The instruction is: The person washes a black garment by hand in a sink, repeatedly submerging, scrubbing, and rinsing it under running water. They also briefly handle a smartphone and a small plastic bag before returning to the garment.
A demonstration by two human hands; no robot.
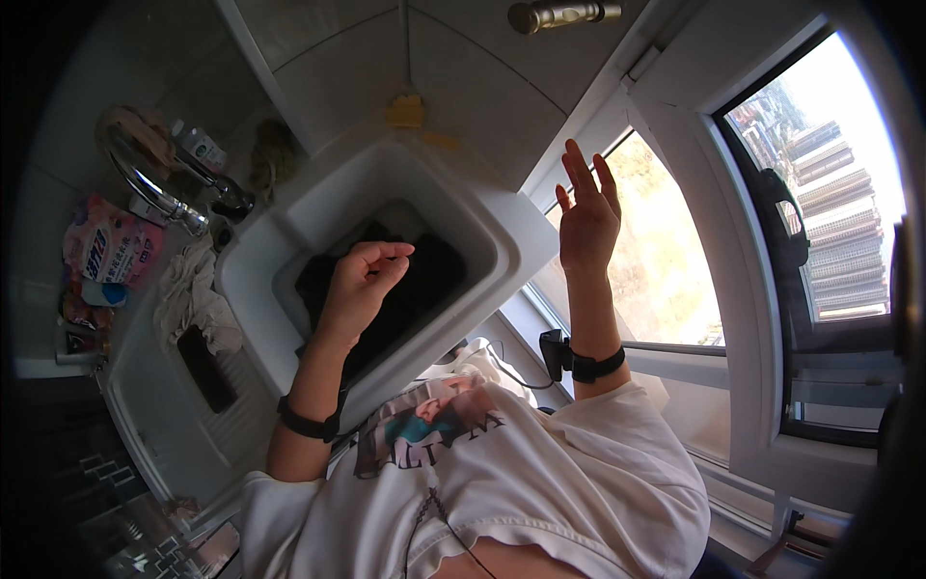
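Over a white laundry sink (524,279) is my left hand (365,282), its fingers curled and the thumb close to the index fingertip. No object shows in it. Below it, dark wet-looking fabric (434,268) lies in the basin, partly hidden by the hand and forearm. My right hand (592,228) is raised beyond the sink's right rim, in front of the window. Its palm is empty and its fingers are spread. Black bands circle both forearms; the right one carries a small black device (553,354).
Left of the basin stand a chrome faucet (148,184), a pink detergent pouch (116,242) and a clear bottle (202,148). A crumpled pale cloth (192,289) and a dark oblong object (206,369) lie on the ribbed washboard (246,391). An opened window sash (752,239) is at right.
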